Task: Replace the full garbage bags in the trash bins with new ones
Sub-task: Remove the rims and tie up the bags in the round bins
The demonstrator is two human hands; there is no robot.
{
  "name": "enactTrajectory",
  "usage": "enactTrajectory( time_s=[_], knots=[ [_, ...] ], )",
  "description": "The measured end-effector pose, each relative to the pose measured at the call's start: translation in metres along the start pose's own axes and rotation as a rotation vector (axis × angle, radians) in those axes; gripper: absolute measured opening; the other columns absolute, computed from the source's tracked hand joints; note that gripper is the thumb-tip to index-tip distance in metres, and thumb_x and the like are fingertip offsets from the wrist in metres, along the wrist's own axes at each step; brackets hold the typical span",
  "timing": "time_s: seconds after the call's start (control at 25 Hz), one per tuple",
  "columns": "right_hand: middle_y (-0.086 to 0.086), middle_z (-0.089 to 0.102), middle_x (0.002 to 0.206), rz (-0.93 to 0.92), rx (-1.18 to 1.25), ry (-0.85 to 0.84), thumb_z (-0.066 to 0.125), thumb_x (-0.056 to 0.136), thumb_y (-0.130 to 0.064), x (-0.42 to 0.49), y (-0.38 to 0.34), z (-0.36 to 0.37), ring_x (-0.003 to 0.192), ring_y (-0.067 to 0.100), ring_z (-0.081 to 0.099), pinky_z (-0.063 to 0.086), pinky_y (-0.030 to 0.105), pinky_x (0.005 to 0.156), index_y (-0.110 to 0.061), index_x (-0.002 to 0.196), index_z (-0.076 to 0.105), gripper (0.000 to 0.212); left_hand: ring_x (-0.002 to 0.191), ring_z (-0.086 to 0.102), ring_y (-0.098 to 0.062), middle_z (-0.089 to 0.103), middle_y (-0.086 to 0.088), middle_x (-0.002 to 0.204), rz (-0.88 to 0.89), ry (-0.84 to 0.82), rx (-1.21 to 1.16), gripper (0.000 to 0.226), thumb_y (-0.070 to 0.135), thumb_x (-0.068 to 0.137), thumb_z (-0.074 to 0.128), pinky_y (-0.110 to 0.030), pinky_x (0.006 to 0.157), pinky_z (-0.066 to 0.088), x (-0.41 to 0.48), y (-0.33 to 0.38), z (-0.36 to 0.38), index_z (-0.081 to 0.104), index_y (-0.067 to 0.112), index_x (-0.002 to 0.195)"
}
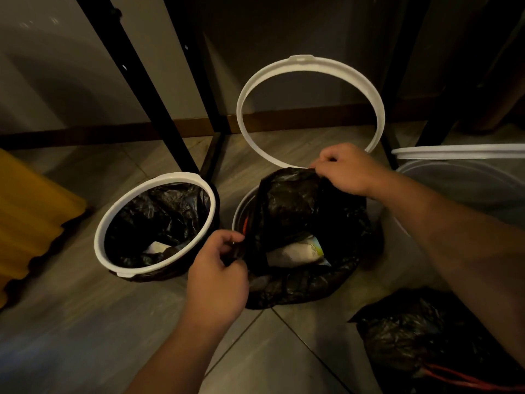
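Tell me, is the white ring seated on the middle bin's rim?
No, the white ring stands raised behind the middle bin, while the left hand and right hand pinch the black bag's edge.

Right bin (pixel 460 183) clipped by frame edge. Tied bag (pixel 412 336) bottom-right cut off too. Middle bin (pixel 241 206) mostly hidden under black liner (pixel 298 200); wrapper (pixel 298 251) print unreadable.

Three bins (pixel 216 203) (pixel 240 211) (pixel 454 180), three white rings (pixel 153 180) (pixel 309 62) (pixel 460 152), three black bags (pixel 159 217) (pixel 298 200) (pixel 412 336) — one on the floor (pixel 85 322) — and two hands (pixel 218 277) (pixel 349 169).
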State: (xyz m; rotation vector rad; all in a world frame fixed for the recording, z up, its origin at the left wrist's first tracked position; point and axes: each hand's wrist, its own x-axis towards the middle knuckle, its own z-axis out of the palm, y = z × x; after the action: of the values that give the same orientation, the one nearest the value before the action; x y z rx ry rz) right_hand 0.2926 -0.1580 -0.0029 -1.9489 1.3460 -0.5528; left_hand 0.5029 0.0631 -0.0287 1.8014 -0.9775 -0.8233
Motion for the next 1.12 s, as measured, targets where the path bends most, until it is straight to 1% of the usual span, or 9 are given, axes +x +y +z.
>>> enactTrajectory(
  time_s=[0.12,0.24,0.32,0.48,0.6,0.76,0.84,0.96,1.12],
  knots=[
    [0.022,0.075,0.098,0.012,0.213,-0.008,0.062,0.064,-0.043,0.004,0.0,-0.005,0.103,0.043,0.067,0.053,0.053,0.095,-0.003,0.072,0.07,0.042,0.061,0.063,-0.016,0.07,0.005,0.076,-0.065,0.052,-0.031,0.022,0.02,0.077,0.066,-0.04,0.057,0.052,0.003,0.003,0.002,0.064,0.036,0.091],
    [0.006,0.074,0.082,0.054,0.151,0.018,0.064,0.083,-0.042,0.008,0.005,-0.002,0.087,0.036,0.068,0.053,0.045,0.077,-0.018,0.078,0.075,0.026,0.087,0.071,-0.013,0.072,0.009,0.095,-0.181,0.056,-0.018,0.038,0.053,0.075,0.081,-0.044,0.079,0.06,0.013,0.007,0.002,0.058,0.041,0.102],
    [-0.004,0.072,0.102,0.064,-0.023,-0.014,0.062,0.093,-0.026,0.01,0.009,0.001,0.094,0.023,0.068,0.053,0.035,0.076,-0.03,0.094,0.071,0.01,0.098,0.07,-0.011,0.072,0.012,0.105,-0.212,-0.026,0.052,0.046,0.053,0.081,0.082,-0.042,0.09,0.058,0.02,0.01,0.001,0.059,0.039,0.118],
    [0.001,0.064,0.13,0.009,-0.301,-0.094,0.066,0.087,-0.012,0.007,0.008,0.007,0.117,0.023,0.062,0.053,0.038,0.097,-0.025,0.139,0.058,0.055,0.084,0.073,-0.012,0.076,0.01,0.085,-0.132,-0.064,0.11,0.005,0.03,0.092,0.077,-0.031,0.076,0.057,0.033,0.011,0.005,0.076,0.031,0.097],
    [0.003,0.066,0.122,-0.052,-0.475,-0.114,0.068,0.085,-0.017,0.005,0.006,0.014,0.11,0.025,0.062,0.057,0.041,0.091,-0.026,0.141,0.057,0.058,0.059,0.063,-0.012,0.071,-0.002,0.073,-0.079,-0.071,0.011,0.017,0.019,0.096,0.071,-0.025,0.053,0.05,0.032,0.012,0.004,0.071,0.029,0.082],
    [0.004,0.066,0.107,-0.088,-0.608,-0.185,0.066,0.09,-0.021,-0.001,0.008,0.018,0.096,0.026,0.062,0.055,0.038,0.081,-0.03,0.124,0.068,0.035,0.052,0.052,-0.013,0.061,-0.002,0.064,0.018,-0.053,0.011,0.024,0.008,0.098,0.065,-0.025,0.045,0.043,0.026,0.011,-0.004,0.064,0.024,0.08],
    [0.002,0.063,0.1,-0.127,-0.638,-0.151,0.064,0.093,-0.021,-0.003,0.012,0.019,0.095,0.026,0.062,0.052,0.037,0.077,-0.026,0.096,0.07,0.008,0.053,0.051,-0.014,0.058,-0.001,0.063,0.04,-0.036,0.008,0.024,0.007,0.098,0.064,-0.028,0.046,0.041,0.02,0.008,-0.009,0.063,0.023,0.08],
    [-0.001,0.054,0.1,-0.175,-0.595,-0.113,0.059,0.098,-0.023,-0.003,0.016,0.019,0.093,0.019,0.053,0.041,0.033,0.075,-0.027,0.087,0.06,0.012,0.064,0.065,-0.008,0.069,0.005,0.077,0.003,0.044,-0.077,0.019,0.025,0.091,0.078,-0.028,0.058,0.05,-0.001,0.0,-0.012,0.06,0.032,0.09],
    [-0.004,0.061,0.086,-0.129,-0.377,-0.104,0.049,0.105,-0.036,-0.004,0.015,0.009,0.08,0.016,0.057,0.037,0.033,0.06,-0.03,0.092,0.05,0.014,0.089,0.073,-0.001,0.074,0.02,0.099,-0.299,0.114,-0.3,0.073,0.051,0.05,0.095,-0.02,0.065,0.058,-0.044,-0.024,0.006,0.049,0.043,0.106]
  ],
)
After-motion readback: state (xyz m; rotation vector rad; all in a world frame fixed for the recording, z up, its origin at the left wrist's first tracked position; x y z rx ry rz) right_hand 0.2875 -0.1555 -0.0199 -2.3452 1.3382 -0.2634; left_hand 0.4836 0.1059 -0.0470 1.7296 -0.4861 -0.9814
